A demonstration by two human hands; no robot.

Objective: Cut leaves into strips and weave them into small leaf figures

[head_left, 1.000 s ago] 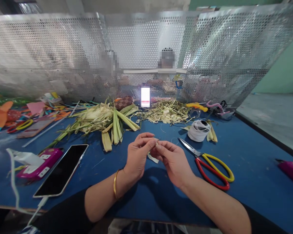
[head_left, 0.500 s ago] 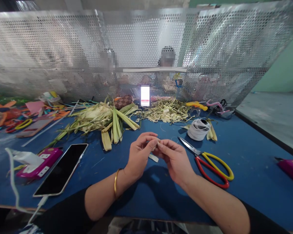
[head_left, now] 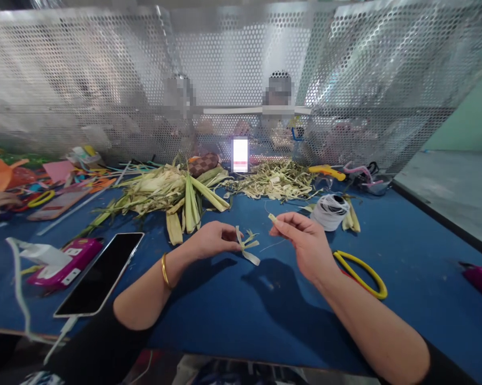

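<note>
In the head view my left hand (head_left: 216, 239) is closed, its fingertips on a small bundle of pale corn husk strips (head_left: 249, 255) that fan out just above the table. My right hand (head_left: 303, 235), raised and apart from the left, pinches a short piece of husk (head_left: 272, 217) between thumb and fingers. A thin thread shows near its fingertips. Scissors with yellow and red handles (head_left: 365, 275) lie under my right wrist, their blades hidden. Behind that hand stands a spool of white thread (head_left: 329, 213).
Husk leaves (head_left: 156, 192) and shredded husk (head_left: 278, 181) are heaped at the back, before a perforated metal screen (head_left: 228, 53). On the left lie a phone (head_left: 100, 275) and a purple power strip (head_left: 68, 264) with cables. Another person's hand (head_left: 2, 202) is at far left.
My hands were together and have moved apart, the left to the left, the right to the right and up. The husk strips now show openly. My right forearm now covers the scissor blades.
</note>
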